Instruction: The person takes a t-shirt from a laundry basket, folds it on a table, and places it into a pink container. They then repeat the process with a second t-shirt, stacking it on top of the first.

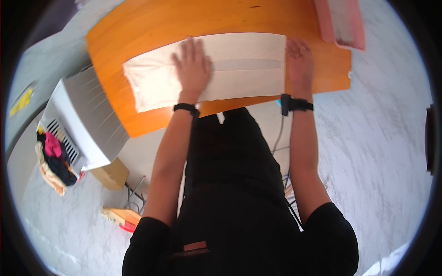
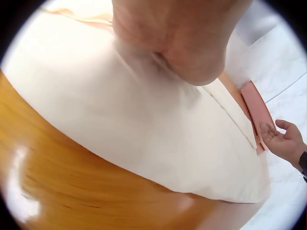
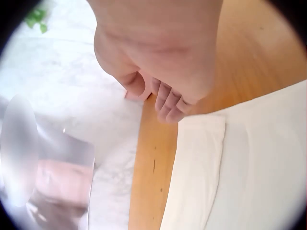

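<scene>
A cream cloth [image 1: 248,53], folded into a long strip, lies across the wooden table [image 1: 207,16]. My left hand [image 1: 192,69] rests on it left of the middle, palm down with the fingers spread. Beyond the strip's right end is my right hand [image 1: 301,64], its fingers loosely bent and nothing in them. In the right wrist view, the fingertips [image 3: 170,115] come right at the corner of the cloth's folded end [image 3: 199,153]. Wrinkles show at the left end of the cloth in the head view.
A pink bin [image 1: 343,23] stands at the table's far right corner. Left of the table is a white box-like unit [image 1: 87,119], with a bundle of coloured clothes [image 1: 55,152] by it. The black-clad body is close to the near table edge.
</scene>
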### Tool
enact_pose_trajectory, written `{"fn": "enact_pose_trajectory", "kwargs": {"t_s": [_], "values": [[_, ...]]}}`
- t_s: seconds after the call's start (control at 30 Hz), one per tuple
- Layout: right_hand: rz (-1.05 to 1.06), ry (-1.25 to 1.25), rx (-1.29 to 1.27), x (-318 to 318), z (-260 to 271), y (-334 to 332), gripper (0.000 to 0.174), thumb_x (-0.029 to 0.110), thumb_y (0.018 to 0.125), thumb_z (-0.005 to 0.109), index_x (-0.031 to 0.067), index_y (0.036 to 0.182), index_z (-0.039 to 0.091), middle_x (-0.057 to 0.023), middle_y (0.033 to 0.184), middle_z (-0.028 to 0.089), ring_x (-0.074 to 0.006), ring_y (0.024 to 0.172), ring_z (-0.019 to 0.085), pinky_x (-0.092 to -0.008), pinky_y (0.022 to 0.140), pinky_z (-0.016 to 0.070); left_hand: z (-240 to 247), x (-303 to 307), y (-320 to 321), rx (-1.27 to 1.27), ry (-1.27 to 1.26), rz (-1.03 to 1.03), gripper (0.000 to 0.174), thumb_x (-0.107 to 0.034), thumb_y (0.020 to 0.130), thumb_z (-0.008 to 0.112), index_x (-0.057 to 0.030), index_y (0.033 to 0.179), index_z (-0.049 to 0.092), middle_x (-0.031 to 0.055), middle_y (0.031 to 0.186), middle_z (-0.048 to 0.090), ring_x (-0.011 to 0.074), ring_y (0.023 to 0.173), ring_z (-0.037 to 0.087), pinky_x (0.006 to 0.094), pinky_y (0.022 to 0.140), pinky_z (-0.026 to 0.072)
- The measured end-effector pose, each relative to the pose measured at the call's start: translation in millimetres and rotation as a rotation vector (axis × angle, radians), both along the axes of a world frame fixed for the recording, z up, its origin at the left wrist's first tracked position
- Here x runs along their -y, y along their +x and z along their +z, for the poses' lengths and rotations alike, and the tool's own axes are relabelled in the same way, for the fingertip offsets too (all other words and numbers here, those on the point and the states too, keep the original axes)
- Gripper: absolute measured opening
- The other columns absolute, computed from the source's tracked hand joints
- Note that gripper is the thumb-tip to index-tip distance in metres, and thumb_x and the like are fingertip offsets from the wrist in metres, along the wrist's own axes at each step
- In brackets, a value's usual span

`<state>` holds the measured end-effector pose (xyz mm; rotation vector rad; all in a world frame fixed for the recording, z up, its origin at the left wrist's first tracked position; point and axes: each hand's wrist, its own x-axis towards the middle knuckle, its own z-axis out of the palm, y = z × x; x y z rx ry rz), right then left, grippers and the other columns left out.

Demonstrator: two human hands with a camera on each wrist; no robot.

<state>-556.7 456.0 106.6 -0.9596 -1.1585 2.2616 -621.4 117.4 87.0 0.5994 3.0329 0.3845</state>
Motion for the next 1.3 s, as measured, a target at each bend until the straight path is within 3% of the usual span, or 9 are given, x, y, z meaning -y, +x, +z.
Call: {"fn": "enact_pose_trajectory", "kwargs": {"t_s": [0.1,0.2,0.47,0.83,0.93,1.0,1.1,1.17,1.3], "values": [[0.472,-0.176,0.112,46.7,17.3,1.4,0.041,0.016,0.110,0.051,0.0007,0.148,0.049,-0.0234,0.134,0.067,-0.0302,0.122,0.068,-0.0415,0.109,0.0529,19.3,16.8,2.3,-0.016,0.033,-0.008,0.060,-0.027,0.103,0.053,-0.0119,0.160,0.041,0.0147,0.170,0.033,0.0392,0.156,0.031,0.0677,0.125,0.0183],[0.580,-0.126,0.313,90.1,11.2,1.5,0.035,0.017,0.110,0.051,0.0008,0.141,0.052,-0.0241,0.128,0.069,-0.0304,0.115,0.071,-0.0392,0.102,0.0568,27.2,41.9,10.4,0.016,0.078,0.076,0.057,-0.022,0.102,0.053,-0.0108,0.157,0.044,0.0151,0.168,0.036,0.0398,0.154,0.034,0.0647,0.126,0.0199],[0.584,-0.056,0.391,56.7,4.4,-17.0,0.033,0.023,0.111,0.052,0.0020,0.135,0.058,-0.0236,0.119,0.073,-0.0316,0.109,0.074,-0.0404,0.097,0.0605,32.7,130.1,12.5,0.147,0.000,0.146,0.057,-0.020,0.101,0.055,-0.0164,0.157,0.046,0.0090,0.167,0.039,0.0368,0.155,0.034,0.0605,0.125,0.0254],[0.566,-0.075,0.452,39.1,6.7,-32.3,0.034,0.024,0.107,0.056,0.0020,0.133,0.061,-0.0215,0.110,0.075,-0.0286,0.093,0.076,-0.0359,0.081,0.0636,17.9,181.8,-20.0,0.079,-0.061,0.308,0.058,-0.030,0.107,0.049,-0.0164,0.162,0.038,0.0076,0.173,0.032,0.0329,0.160,0.026,0.0598,0.128,0.0191],[0.630,-0.037,0.455,34.3,19.5,-22.3,0.033,0.022,0.105,0.058,0.0047,0.133,0.062,-0.0170,0.103,0.075,-0.0253,0.085,0.075,-0.0335,0.074,0.0621,31.7,167.1,-15.5,0.017,0.003,0.209,0.058,-0.029,0.106,0.052,-0.0144,0.161,0.040,0.0077,0.173,0.031,0.0344,0.160,0.025,0.0576,0.128,0.0209],[0.653,0.014,0.484,33.0,35.5,-4.1,0.032,0.021,0.104,0.058,0.0063,0.133,0.063,-0.0145,0.100,0.075,-0.0237,0.082,0.074,-0.0322,0.071,0.0609,37.6,157.2,-12.5,0.135,0.037,-0.054,0.059,-0.028,0.104,0.056,-0.0158,0.160,0.042,0.0079,0.173,0.031,0.0361,0.160,0.025,0.0567,0.128,0.0222],[0.638,0.186,0.772,48.8,28.2,30.4,0.040,0.021,0.101,0.060,0.0120,0.140,0.060,-0.0133,0.092,0.074,-0.0251,0.081,0.073,-0.0362,0.071,0.0605,38.5,155.8,-15.7,0.229,-0.001,-0.142,0.061,-0.029,0.102,0.058,-0.0178,0.160,0.042,0.0076,0.173,0.030,0.0370,0.160,0.024,0.0557,0.129,0.0212],[0.746,0.707,0.798,63.9,11.1,57.5,0.054,0.025,0.097,0.064,0.0174,0.150,0.054,-0.0205,0.104,0.070,-0.0330,0.093,0.071,-0.0453,0.082,0.0587,37.8,157.3,-14.2,0.216,-0.014,-0.148,0.062,-0.030,0.102,0.059,-0.0185,0.161,0.042,0.0073,0.173,0.030,0.0368,0.160,0.024,0.0557,0.129,0.0206],[0.820,1.123,0.870,82.5,2.1,35.3,0.068,0.027,0.092,0.066,0.0233,0.157,0.047,-0.0262,0.119,0.061,-0.0414,0.110,0.063,-0.0527,0.097,0.0526,31.7,158.9,-7.8,0.192,-0.052,-0.107,0.065,-0.033,0.101,0.060,-0.0199,0.162,0.040,0.0072,0.174,0.028,0.0372,0.160,0.023,0.0549,0.129,0.0203]]}}
